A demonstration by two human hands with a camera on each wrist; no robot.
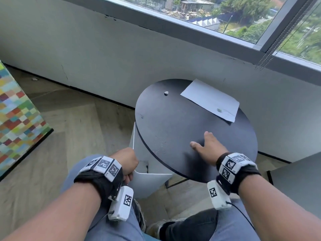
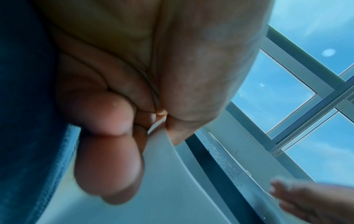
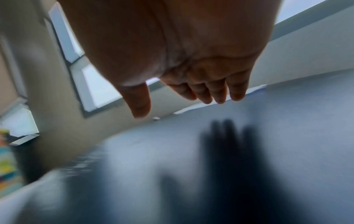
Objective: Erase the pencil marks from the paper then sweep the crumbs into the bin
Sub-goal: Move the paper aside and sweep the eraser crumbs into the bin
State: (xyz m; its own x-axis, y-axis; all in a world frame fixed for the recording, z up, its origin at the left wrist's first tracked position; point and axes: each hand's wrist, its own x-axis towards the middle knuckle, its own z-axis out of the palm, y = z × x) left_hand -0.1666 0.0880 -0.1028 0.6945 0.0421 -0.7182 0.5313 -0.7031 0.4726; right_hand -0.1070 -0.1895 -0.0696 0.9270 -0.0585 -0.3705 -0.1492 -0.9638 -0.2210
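Crumbs, light and loose, lie just left of the flat, open right hand; left hand pinches the thin, bendy bin rim.

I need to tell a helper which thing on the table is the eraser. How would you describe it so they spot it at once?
Find the round black table under the window. On its far left part, apart from the white paper, lies the eraser: a tiny whitish lump alone on bare dark wood. The other small lump, greyish, sits on the paper.
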